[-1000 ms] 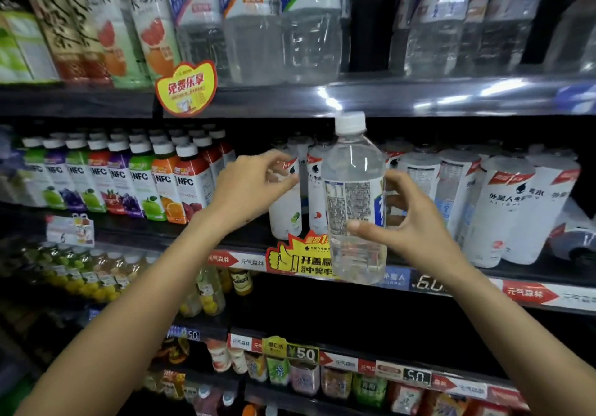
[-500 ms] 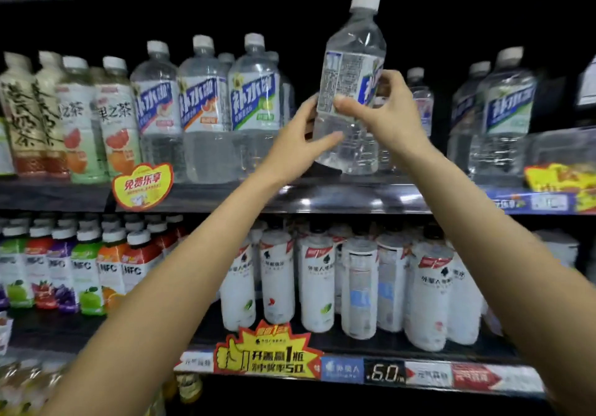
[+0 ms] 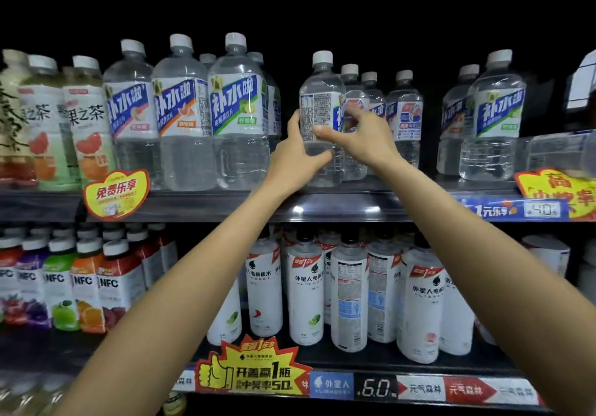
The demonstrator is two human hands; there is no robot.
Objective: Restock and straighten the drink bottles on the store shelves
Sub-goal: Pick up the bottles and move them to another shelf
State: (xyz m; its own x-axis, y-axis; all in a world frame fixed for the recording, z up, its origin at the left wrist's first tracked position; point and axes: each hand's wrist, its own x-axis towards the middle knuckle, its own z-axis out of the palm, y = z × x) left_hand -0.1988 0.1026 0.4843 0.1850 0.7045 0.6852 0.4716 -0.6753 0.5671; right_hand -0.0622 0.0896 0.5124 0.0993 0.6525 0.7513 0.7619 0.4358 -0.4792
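Note:
A clear water bottle [image 3: 319, 106] with a white cap stands upright on the upper shelf [image 3: 322, 204], its back label with small print facing me. My left hand [image 3: 296, 157] wraps its lower left side. My right hand [image 3: 361, 135] grips its right side, thumb across the front. Both hands hold this bottle at the front of a row of like bottles [image 3: 404, 116]. Three larger clear bottles [image 3: 187, 116] with blue lettering stand to its left.
Tea bottles [image 3: 64, 119] fill the far left of the upper shelf, and two large bottles [image 3: 490, 116] stand at the right. On the lower shelf [image 3: 354, 364] stand white bottles [image 3: 304, 290] and NFC juice bottles [image 3: 84, 283]. Yellow promo tags [image 3: 116, 193] hang from the shelf edges.
The bottle went from in front of the lower shelf up to the upper shelf and now stands upright on it. My left hand left the lower row and joined on the bottle.

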